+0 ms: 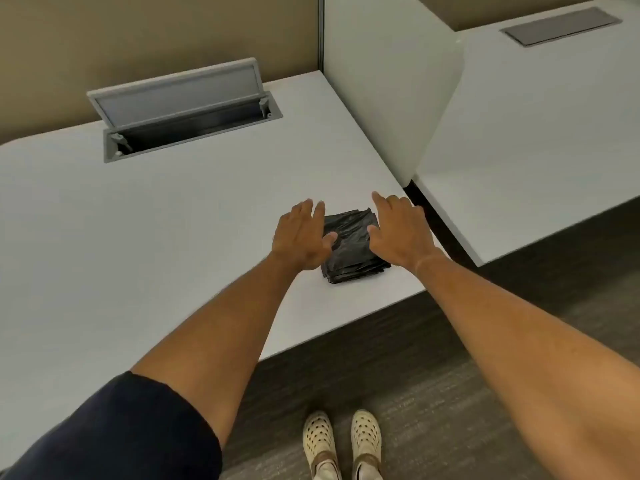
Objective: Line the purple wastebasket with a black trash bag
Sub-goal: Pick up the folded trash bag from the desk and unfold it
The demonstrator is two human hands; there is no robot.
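- Lay folded: bags (351, 244), near desk's (173, 220) front right corner.
- Flanked stack, fingers spread, gripping nothing: left hand (302, 237), right hand (398, 233).
- Probably fetching step; called next for peeling off one bag.
- Wastebasket out of view.

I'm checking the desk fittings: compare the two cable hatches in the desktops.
The near cable hatch has its grey lid propped up, showing a dark trough; the far cable hatch lies shut, flush with its desktop. The near one is set in the desk holding the folded black trash bags. Both are grey rectangles.
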